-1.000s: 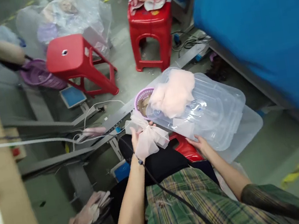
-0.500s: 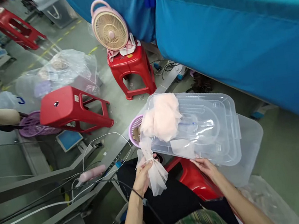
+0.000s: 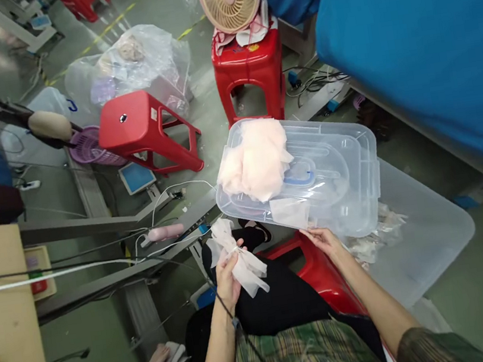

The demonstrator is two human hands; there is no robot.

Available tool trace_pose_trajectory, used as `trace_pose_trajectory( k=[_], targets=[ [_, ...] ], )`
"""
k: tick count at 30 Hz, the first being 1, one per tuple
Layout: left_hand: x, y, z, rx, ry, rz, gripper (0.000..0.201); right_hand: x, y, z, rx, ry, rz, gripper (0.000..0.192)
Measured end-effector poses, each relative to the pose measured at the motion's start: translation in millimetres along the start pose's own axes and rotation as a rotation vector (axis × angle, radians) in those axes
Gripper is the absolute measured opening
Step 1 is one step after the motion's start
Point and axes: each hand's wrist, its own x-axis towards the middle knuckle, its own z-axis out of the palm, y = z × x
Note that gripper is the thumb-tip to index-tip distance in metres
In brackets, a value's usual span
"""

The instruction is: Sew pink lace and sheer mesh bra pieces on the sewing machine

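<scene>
With open floor left of the knees and a blue wall close on the right, the left hand [image 3: 226, 273] clenches a tied mesh bow [image 3: 234, 257] lying up-left to down-right over the lap, while the right hand [image 3: 325, 240] grips the near edge of the clear lid [image 3: 350, 189] bearing a pink pile [image 3: 254, 161].

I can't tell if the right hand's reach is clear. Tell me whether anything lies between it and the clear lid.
Nothing visible does: the right hand already touches the clear lid's near edge, beside a flat mesh piece.
</scene>
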Motion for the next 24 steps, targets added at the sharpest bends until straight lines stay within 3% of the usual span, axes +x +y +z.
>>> trace_pose_trajectory(
  k=[7, 16, 20, 24],
  targets=[
    [11.2, 3.9, -10.3, -0.21, -0.027, -0.042, 0.044, 5.7, -10.4, 82.1, -0.147, -0.101, 0.014, 0.026],
    [11.7, -1.2, -23.6, -0.381, -0.038, -0.113, 0.03, -6.8, 3.8, 192.9, -0.201, -0.263, -0.061, 0.029],
    [12.8, -3.8, -31.4, -0.469, -0.004, -0.129, 0.026, -1.8, 18.4, 266.4, -0.246, -0.347, -0.062, 0.029],
    [15.1, -1.5, -35.4, -0.562, 0.039, -0.108, 0.027, 11.6, 49.6, 359.1, -0.266, -0.374, -0.032, 0.028]
  ],
)
